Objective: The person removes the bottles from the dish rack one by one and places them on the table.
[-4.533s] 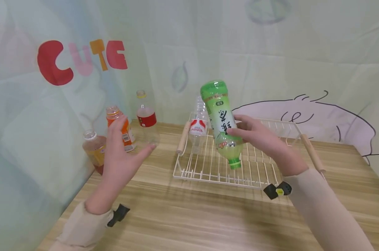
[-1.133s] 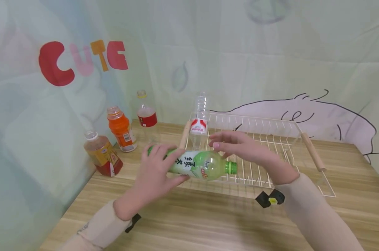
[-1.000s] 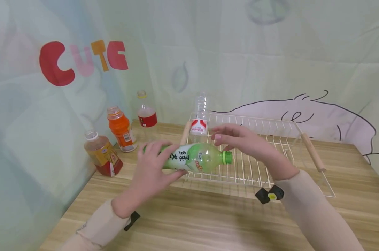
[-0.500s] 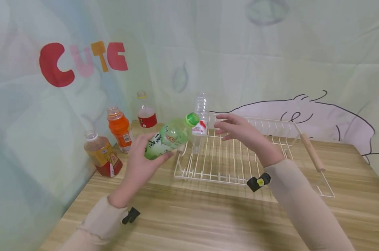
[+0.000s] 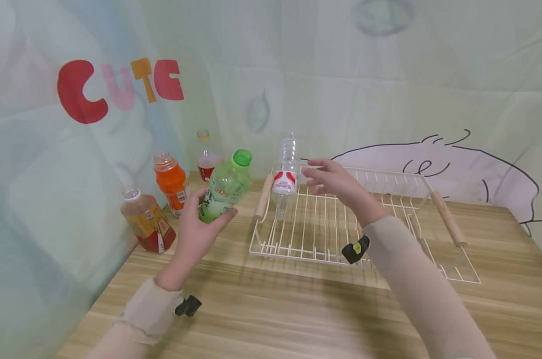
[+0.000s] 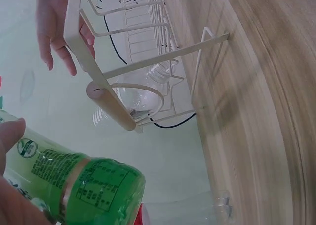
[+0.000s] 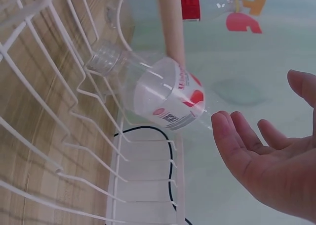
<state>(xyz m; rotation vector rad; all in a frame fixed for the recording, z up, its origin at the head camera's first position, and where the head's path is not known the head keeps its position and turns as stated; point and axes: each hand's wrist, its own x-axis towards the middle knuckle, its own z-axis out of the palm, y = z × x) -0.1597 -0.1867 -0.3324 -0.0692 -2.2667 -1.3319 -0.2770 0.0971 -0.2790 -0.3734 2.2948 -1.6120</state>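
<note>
My left hand (image 5: pixel 194 229) grips a green tea bottle (image 5: pixel 226 187) above the left part of the table, its green neck end up and leaning right. In the left wrist view the base of this green bottle (image 6: pixel 101 188) shows, with part of my thumb on it. My right hand (image 5: pixel 336 182) holds nothing, fingers extended over the white wire dish rack (image 5: pixel 316 259). Just left of those fingers, a clear plastic bottle (image 5: pixel 285 182) with a red and white label stands neck-down in the rack. The right wrist view shows the fingertips near this clear bottle (image 7: pixel 168 94).
At the left stand a bottle with a yellow and red label (image 5: pixel 149 222), an orange-labelled bottle (image 5: pixel 170 182) and a clear bottle with a red label (image 5: pixel 204 162), partly behind the green one. The rack has wooden handles (image 5: pixel 448 218). Printed cloth (image 5: pixel 342 85) hangs behind the table.
The green bottle passed from the right hand to the left, turning from neck-down through sideways to neck-up, and moved left. My right hand let go and stayed over the rack.
</note>
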